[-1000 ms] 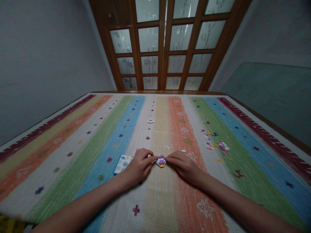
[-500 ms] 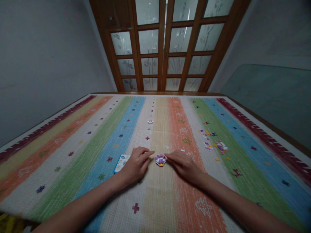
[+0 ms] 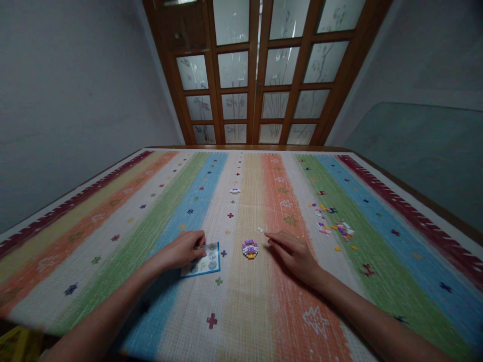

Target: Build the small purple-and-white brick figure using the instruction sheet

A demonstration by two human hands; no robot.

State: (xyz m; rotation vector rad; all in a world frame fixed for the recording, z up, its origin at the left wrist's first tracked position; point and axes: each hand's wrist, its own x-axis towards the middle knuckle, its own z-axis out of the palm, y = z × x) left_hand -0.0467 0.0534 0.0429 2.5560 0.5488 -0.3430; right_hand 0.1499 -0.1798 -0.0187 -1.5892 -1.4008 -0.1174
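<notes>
Wood-framed glass door at the back. Striped cloth spread wide under everything. Left hand down on the card, covering its left part. Fingers bent and close together, tips at the card's far edge. Thumb hidden, so impossible to tell whether pinching the card or only pressing on it. Right hand flat on the orange stripe, holding nothing, fingers stretched out side by side and pointing left. Card flat on the blue stripe, just left of the figure. Figure small, purple and white, on the cloth between the hands, touched by neither, nearer the right fingertips. Loose pieces scattered well right of the right hand. Lone white piece farther back.
</notes>
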